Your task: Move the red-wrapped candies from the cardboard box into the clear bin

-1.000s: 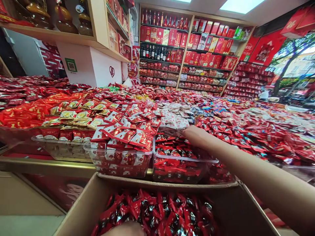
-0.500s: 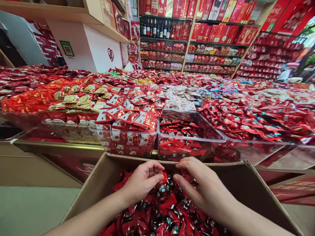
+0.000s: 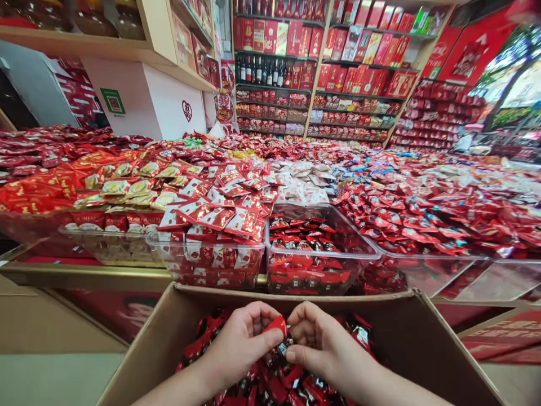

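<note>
My left hand (image 3: 249,334) pinches the red end of a small wrapped candy (image 3: 278,323) between thumb and fingers. Close beside it is my right hand (image 3: 323,341), its fingers curled and its thumb apart from them. The right fingertips are near the candy's other side, and I see nothing held in them. Both hands are over a cardboard box (image 3: 393,301), low inside its far wall. Many shiny red and black wrapped candies (image 3: 274,386) fill the bottom of the box below them.
Past the box stands a clear plastic bin (image 3: 323,256) partly filled with similar red packets. To its left is a bin of red and white packets (image 3: 207,248); more red packets (image 3: 406,220) are heaped right. Shelves (image 3: 274,53) with bottles and boxes stand behind.
My hands have come closer together, and the right fingers have curled in more. The left hand now shows a red candy end in its pinch. The view has tilted up slightly.
</note>
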`<state>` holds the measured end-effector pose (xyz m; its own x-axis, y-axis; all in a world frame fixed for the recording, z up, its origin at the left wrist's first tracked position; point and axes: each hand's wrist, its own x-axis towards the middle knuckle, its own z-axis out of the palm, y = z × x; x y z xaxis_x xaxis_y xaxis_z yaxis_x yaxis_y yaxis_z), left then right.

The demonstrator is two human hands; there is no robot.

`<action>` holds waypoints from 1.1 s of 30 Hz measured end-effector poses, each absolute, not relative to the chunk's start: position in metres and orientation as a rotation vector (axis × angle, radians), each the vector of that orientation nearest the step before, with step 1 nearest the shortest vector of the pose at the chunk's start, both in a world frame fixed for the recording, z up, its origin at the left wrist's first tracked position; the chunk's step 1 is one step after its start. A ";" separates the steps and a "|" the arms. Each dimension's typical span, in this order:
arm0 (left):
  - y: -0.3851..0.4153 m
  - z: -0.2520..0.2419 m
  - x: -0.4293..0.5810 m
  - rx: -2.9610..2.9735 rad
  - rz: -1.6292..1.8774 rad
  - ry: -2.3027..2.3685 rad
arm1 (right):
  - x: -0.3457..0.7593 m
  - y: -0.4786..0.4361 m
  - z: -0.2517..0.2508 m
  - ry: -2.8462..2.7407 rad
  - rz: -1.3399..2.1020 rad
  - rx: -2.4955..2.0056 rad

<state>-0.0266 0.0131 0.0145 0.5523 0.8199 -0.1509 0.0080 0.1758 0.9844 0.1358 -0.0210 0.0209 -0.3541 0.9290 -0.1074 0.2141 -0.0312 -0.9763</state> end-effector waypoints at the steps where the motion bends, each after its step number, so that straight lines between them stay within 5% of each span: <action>1: 0.014 0.015 -0.027 1.240 0.670 0.829 | 0.136 -0.021 0.023 -1.728 1.289 -1.219; 7: 0.018 0.021 -0.030 1.015 0.640 0.772 | 0.137 -0.023 0.041 -2.462 0.099 -0.908; 10: 0.015 0.024 -0.031 0.920 0.665 0.699 | 0.139 -0.027 0.051 -2.504 -0.229 -0.779; 21: 0.016 0.006 -0.031 0.990 0.554 0.791 | 0.182 0.037 0.134 -2.149 -0.214 -1.277; 33: 0.013 0.005 -0.031 1.173 0.368 0.788 | 0.166 0.126 0.108 -2.807 -0.209 -1.337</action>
